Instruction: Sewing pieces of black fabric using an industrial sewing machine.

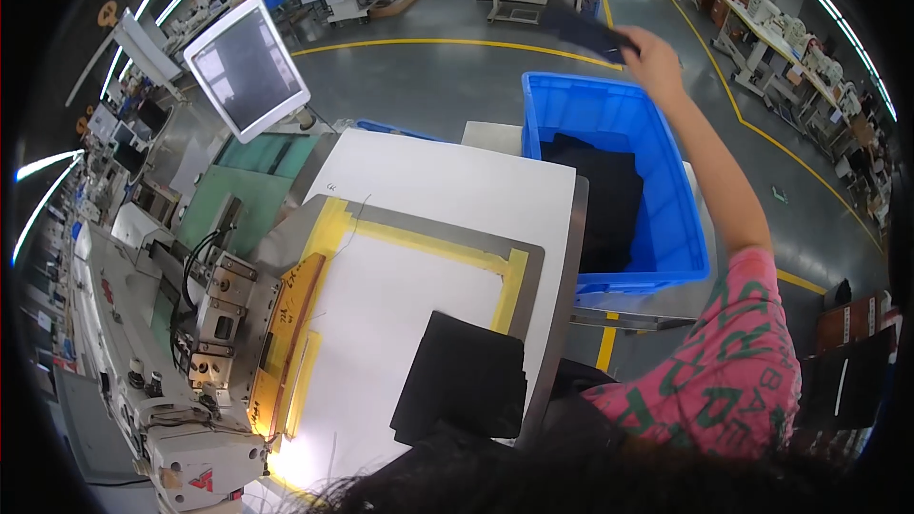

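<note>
My right arm, in a pink patterned sleeve, stretches far out to the right. Its hand point(652, 62) is closed on the edge of a dark fabric piece point(583, 30), held up past the far rim of a blue plastic bin point(640, 280). The piece is blurred and hangs out to the left of the fingers. More black fabric pieces point(605, 205) lie piled in the bin, toward its left side. Close to my body, a stack of black fabric pieces point(462, 376) rests on the white worktop point(376, 343). My left hand does not show.
An industrial sewing machine point(157, 400) with a lit needle area takes up the left. Beside it lies a yellow-edged template bar point(288, 343). A tilted screen point(249, 67) stands behind. The bin sits on a metal stand point(657, 309). Other workstations line the grey floor.
</note>
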Tool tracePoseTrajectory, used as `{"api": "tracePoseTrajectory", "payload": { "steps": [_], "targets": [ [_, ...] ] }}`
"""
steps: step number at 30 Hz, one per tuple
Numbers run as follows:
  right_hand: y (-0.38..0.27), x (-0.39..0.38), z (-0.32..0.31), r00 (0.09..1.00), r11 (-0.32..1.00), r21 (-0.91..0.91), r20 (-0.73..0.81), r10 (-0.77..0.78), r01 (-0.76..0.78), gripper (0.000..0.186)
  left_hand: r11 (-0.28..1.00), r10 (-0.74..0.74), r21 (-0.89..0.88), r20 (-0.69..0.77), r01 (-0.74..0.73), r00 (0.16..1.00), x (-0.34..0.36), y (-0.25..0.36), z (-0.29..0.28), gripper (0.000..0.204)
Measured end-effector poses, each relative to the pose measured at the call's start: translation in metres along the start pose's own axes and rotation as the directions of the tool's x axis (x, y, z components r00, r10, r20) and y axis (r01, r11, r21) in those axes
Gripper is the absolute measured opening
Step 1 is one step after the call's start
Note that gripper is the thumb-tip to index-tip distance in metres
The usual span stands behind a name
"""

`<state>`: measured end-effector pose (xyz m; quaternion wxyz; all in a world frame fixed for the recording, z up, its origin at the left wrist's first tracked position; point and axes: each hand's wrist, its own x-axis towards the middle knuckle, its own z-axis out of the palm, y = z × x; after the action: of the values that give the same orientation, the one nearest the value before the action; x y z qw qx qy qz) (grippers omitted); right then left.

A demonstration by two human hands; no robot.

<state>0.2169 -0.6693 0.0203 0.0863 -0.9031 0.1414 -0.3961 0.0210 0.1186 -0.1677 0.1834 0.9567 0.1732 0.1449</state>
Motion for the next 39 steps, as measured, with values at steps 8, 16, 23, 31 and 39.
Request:
{"api": "tracePoseTrajectory", "payload": {
  "steps": [8, 16, 23, 31, 39],
  "targets": [
    [0.062, -0.167, 0.075, 0.721, 0.997, -0.075, 0.689, 0.07, -0.026, 0.031, 0.985, 0.161, 0.047, 0.065, -0.164, 0.985, 0.015, 0.006, -0.042, 0.061],
    [-0.103, -0.093, 0.017, 0.702, 0.938, 0.341, 0.652, -0.288, 0.069, 0.016, 0.978, 0.139, -0.195, 0.371, -0.07, 0.918, 0.04, 0.04, -0.104, 0.054],
    [-0.383, -0.184, 0.062, 0.101, -0.041, 0.837, -0.114, -0.988, 0.545, 0.044, 0.904, 0.195, -0.421, 0.555, 0.071, 0.809, 0.062, 0.036, -0.114, 0.019],
    [-0.541, -0.291, 0.091, -0.499, -0.596, 0.642, -0.358, -0.789, 0.482, 0.038, 0.928, -0.278, -0.11, 0.43, 0.355, 0.859, 0.074, 0.029, -0.095, 0.03],
    [-0.541, -0.3, 0.111, -0.215, -0.532, 0.586, -0.524, -0.824, 0.612, 0.026, 0.993, -0.097, -0.05, 0.132, 0.105, 0.986, 0.094, -0.008, -0.068, 0.035]
  ]
}}
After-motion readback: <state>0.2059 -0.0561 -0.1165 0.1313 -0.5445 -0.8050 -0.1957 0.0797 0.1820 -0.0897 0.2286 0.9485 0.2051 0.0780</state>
